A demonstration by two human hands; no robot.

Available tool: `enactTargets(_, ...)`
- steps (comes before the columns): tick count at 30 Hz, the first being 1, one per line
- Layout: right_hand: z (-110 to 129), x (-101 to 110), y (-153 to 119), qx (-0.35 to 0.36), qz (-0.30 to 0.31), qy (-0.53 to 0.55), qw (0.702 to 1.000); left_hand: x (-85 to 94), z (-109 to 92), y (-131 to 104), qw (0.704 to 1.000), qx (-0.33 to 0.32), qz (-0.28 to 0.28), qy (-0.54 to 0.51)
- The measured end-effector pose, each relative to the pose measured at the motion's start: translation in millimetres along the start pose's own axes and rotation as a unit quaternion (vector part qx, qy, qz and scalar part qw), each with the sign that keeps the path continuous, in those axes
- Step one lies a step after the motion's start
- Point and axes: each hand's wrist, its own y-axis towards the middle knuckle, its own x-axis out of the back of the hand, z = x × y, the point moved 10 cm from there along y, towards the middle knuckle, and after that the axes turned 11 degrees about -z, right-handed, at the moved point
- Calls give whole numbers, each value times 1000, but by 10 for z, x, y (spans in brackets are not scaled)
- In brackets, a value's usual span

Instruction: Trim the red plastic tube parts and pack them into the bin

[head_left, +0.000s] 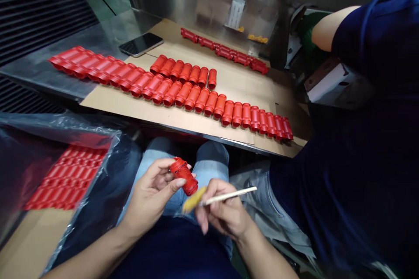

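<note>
My left hand [153, 194] pinches a short red plastic tube [184, 176] with ribs and collars, tilted above my lap. To the right of that tube, my right hand [224, 209] is closed round a slim white stick-like tool [231, 195], whose back end points right. A blurred yellow piece [194, 200] sits at the fingers near the tool's front end. Whether it covers a finger or belongs to the tool, I cannot tell. The tool's tip is not clear, and a small gap seems to separate the right hand from the tube.
A long row of red tubes [170, 92] crosses the cardboard-covered table [113, 102], with shorter rows behind. A phone [141, 44] lies at the back left. On the left stands a plastic-lined box [94, 183] of red tubes. A co-worker [360, 161] is close on the right.
</note>
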Motion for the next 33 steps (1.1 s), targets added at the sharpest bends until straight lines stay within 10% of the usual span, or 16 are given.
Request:
enactTargets(4, 367, -106, -136, 140, 15, -192, 971, -18, 64, 69, 997, 30, 5, -73)
enactTargets(8, 862, -68, -267, 340, -119, -454, 815, -39, 96, 140, 994, 36, -3, -105)
enactTargets(11, 912, -163, -278, 385, -98, -482, 781, -73, 98, 180, 992, 38, -13, -118)
enactTargets(20, 944, -291, -241, 414, -78, -500, 756, -69, 67, 199, 992, 49, -28, -116)
enactTargets(33, 803, -75, -108, 323, -86, -492, 804, -79, 98, 216, 994, 32, -12, -105)
